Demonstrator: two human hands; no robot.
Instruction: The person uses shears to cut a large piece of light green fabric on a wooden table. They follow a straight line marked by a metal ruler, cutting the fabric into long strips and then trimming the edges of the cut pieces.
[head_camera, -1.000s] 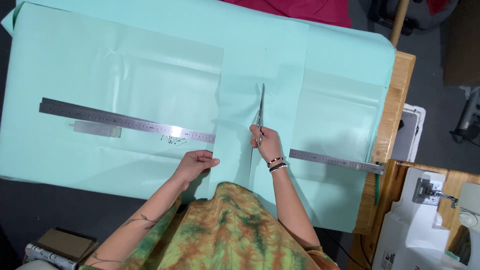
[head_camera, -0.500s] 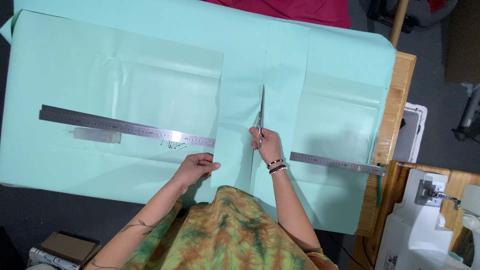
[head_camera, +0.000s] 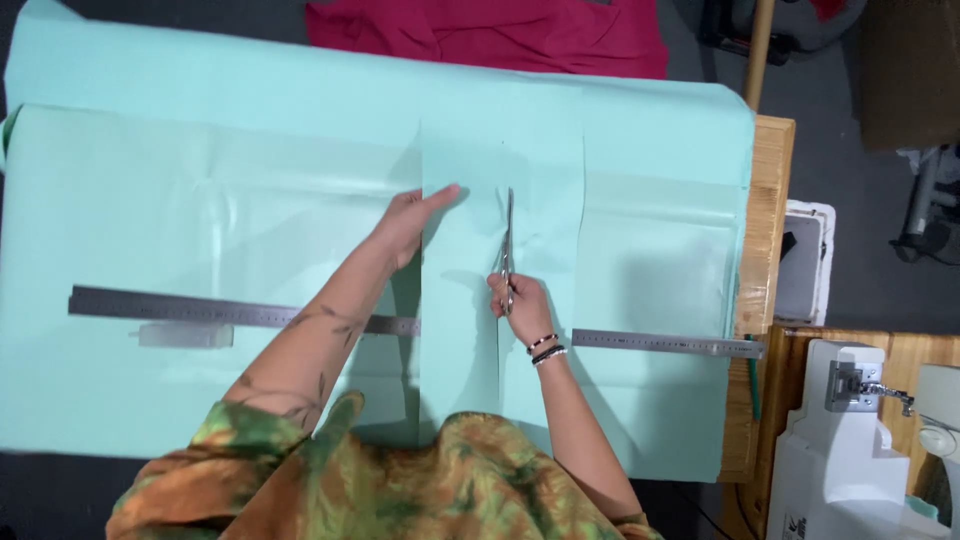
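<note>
Pale mint-green fabric (head_camera: 250, 230), smooth and layered in overlapping panels, covers the wooden bench (head_camera: 765, 250). Right hand (head_camera: 520, 305) is closed around steel scissors (head_camera: 508, 245), blades pointing away along a narrow central fabric strip. Left hand (head_camera: 410, 220) lies flat, fingers extended, pressing the strip's left edge. A long steel ruler (head_camera: 200, 310) lies across the fabric under the left forearm.

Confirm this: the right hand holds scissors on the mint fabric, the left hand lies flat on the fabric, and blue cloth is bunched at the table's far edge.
Wrong in one point: the cloth at the far edge is magenta, not blue, as the head view shows. The right hand does hold scissors on the mint fabric, and the left hand lies flat on it.
</note>
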